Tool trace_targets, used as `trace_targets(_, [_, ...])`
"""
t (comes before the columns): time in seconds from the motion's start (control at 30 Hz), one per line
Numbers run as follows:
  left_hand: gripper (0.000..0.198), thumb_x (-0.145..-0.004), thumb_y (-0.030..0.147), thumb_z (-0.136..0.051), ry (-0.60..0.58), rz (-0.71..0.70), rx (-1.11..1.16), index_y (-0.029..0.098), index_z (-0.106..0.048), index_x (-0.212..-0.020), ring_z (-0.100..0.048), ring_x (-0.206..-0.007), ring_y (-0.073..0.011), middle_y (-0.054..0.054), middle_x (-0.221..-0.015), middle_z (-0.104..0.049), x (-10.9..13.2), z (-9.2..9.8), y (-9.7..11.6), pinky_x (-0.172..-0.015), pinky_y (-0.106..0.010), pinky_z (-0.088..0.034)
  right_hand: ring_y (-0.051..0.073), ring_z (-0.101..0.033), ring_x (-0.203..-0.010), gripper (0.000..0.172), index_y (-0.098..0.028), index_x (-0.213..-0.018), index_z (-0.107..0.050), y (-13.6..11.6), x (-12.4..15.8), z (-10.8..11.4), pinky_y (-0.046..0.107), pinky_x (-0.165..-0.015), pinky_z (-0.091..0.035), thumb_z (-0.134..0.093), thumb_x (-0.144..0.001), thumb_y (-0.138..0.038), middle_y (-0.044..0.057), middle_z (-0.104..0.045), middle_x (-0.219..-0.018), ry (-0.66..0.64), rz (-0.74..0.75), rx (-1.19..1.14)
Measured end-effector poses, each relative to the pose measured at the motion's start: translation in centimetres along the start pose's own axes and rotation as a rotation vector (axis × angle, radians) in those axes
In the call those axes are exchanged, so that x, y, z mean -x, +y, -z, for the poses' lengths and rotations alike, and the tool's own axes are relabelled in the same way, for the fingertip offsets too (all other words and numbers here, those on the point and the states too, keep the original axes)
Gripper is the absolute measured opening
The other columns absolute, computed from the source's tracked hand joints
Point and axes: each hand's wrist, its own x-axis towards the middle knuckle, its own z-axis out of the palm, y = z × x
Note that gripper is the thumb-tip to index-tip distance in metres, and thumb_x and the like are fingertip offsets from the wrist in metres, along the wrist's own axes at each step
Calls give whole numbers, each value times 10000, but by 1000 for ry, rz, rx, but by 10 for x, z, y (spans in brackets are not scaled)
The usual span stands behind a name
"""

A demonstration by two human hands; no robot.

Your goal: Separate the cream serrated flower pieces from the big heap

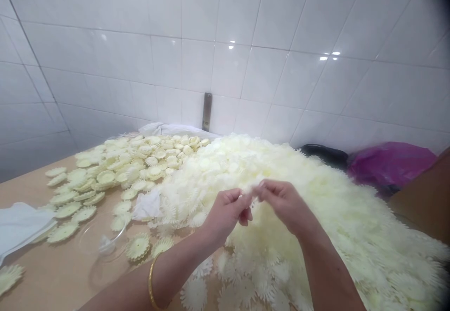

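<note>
My left hand [230,210] and my right hand [281,203] meet over the middle of the table, fingertips pinched close together. A small whitish bit shows between them, too blurred to name. Under and behind both hands spreads a big heap of thin, pale yellow flower-shaped pieces [333,217] with cut petal edges. Left of the heap lie many thicker stacked flower discs [105,177] with scalloped rims. A crumpled white tissue [146,205] rests between the stacks and the heap. A gold bangle [151,280] circles my left wrist.
On the wooden tabletop [42,278] stands a clear round dish [101,240] with a crumpled white scrap in it. A white sheet [24,226] lies at the left edge. Behind the heap are a black object [323,155] and a purple plastic bag [392,163], against a tiled wall [197,62].
</note>
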Motion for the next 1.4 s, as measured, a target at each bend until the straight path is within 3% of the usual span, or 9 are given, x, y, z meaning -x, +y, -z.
trace_targets(0.13, [304, -753, 355, -524, -2, 11, 14, 144, -482, -539, -411, -425, -67, 2, -470, -508, 3, -2, 2, -496, -225, -338, 95, -459, -504, 309, -174, -527, -479, 25, -6, 30, 262, -586, -426, -594, -714, -391, -46, -451, -492, 772, -115, -214])
trace_targets(0.17, [303, -752, 353, -525, 8, 26, 15, 143, -480, -538, -418, -428, -67, 0, -478, -515, 3, -2, 2, -504, -226, -344, 86, -440, -480, 330, -176, -510, -453, 30, -7, 37, 264, -581, -437, -613, -695, -396, -59, -412, -478, 823, -106, -317])
trace_targets(0.27, [292, -749, 355, -527, 38, 91, 13, 145, -476, -554, -456, -443, -74, -12, -516, -546, 2, -3, -3, -523, -232, -363, 78, -438, -492, 319, -170, -523, -482, 30, -4, 48, 255, -589, -447, -677, -633, -396, -59, -410, -504, 638, -56, -402])
trace_targets(0.47, [277, -745, 360, -534, 72, 95, 48, 157, -439, -583, -482, -418, -85, -12, -520, -561, -4, 1, -6, -497, -231, -377, 96, -457, -591, 263, -175, -614, -506, 6, 2, 32, 240, -625, -399, -612, -709, -396, -32, -466, -596, 150, -33, -201])
trace_targets(0.67, [276, -740, 390, -547, 59, 115, 49, 147, -471, -631, -534, -455, -98, -25, -598, -584, -3, 1, -2, -521, -245, -420, 99, -396, -501, 339, -184, -543, -428, 6, 4, 31, 234, -489, -316, -548, -731, -438, -38, -408, -517, 137, -74, 138])
trace_targets(0.83, [276, -716, 398, -573, 29, 135, 61, 132, -522, -658, -554, -451, -95, -47, -717, -606, -2, 1, -1, -432, -206, -364, 185, -544, -744, 196, -194, -756, -582, 3, 7, 26, 302, -663, -407, -537, -743, -385, 43, -591, -802, 302, -41, 423])
trace_targets(1.03, [280, -644, 386, -648, 43, 120, 90, 140, -530, -581, -507, -402, -84, 40, -475, -449, -2, 3, -1, -380, -189, -273, 160, -547, -725, 198, -194, -741, -572, -11, 11, 13, 275, -659, -418, -504, -776, -376, 18, -590, -744, -37, 51, 318])
trace_targets(1.3, [410, -582, 394, -702, 62, 93, 128, 155, -392, -460, -399, -383, -52, 50, -444, -419, 0, 3, 1, -428, -212, -294, 168, -518, -735, 192, -198, -732, -526, -11, 10, 6, 293, -664, -404, -593, -712, -377, 8, -563, -747, -92, 11, 296])
trace_targets(1.4, [416, -588, 408, -698, 14, 109, 145, 154, -396, -455, -386, -392, -52, 39, -449, -428, 1, 3, 1, -409, -207, -270, 163, -548, -692, 195, -193, -676, -507, -13, 9, 3, 292, -656, -413, -588, -723, -365, 5, -593, -692, -220, -26, 148])
